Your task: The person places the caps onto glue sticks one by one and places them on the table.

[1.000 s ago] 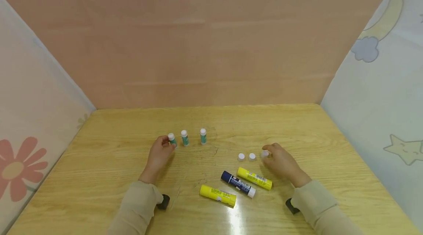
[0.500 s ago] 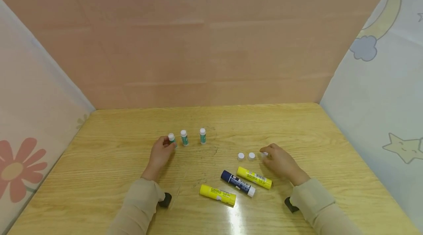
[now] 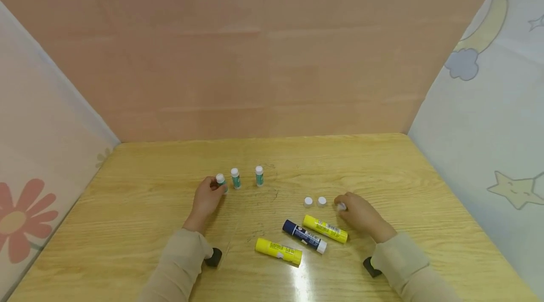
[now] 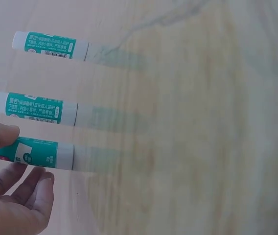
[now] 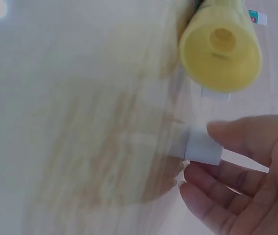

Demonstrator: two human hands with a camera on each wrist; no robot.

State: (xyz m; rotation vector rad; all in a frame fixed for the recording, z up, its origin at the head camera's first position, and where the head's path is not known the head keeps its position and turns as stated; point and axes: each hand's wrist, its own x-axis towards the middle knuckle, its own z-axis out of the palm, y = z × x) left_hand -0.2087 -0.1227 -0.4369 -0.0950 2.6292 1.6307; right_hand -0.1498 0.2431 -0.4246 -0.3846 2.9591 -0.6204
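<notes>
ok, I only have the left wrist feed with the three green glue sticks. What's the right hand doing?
Observer: The right hand holds a white cap between thumb and fingers.
Operator: Any loose ones near it?
Observer: Yes, two more white caps sit on the table to its left.
Operator: Other sticks out of my frame?
Observer: A navy glue stick lies between two yellow glue sticks, nearer the person.
</notes>
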